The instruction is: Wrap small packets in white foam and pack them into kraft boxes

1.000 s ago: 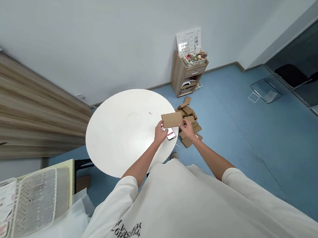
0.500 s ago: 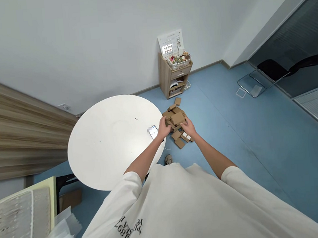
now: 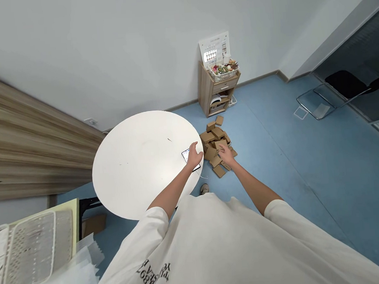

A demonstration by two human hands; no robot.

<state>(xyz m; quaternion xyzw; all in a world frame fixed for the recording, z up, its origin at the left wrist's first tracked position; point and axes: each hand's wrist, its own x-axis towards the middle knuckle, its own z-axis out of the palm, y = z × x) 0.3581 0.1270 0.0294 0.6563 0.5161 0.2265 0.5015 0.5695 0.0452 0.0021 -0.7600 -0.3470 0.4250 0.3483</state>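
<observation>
A pile of small brown cardboard boxes (image 3: 210, 136) lies on the floor just past the right edge of the round white table (image 3: 138, 163). My left hand (image 3: 194, 155) is open over the table's edge, thumb and fingers apart and nothing in it. It partly covers a phone (image 3: 185, 155) on the table. Above the pile, my right hand (image 3: 226, 155) is open with its fingers apart. Its fingertips overlap a box (image 3: 220, 144) in the view; whether they touch it I cannot tell.
A wooden cabinet (image 3: 204, 90) with a basket of flowers (image 3: 223, 71) stands against the wall. A folding chair (image 3: 342, 86) is at the right. White perforated baskets (image 3: 31, 255) sit on a yellowish surface at the lower left. A thin cable (image 3: 202, 175) hangs by the table's edge.
Both hands have let go of the cardboard box they held between them, and have moved apart. The view has shifted, so the room appears further right.
</observation>
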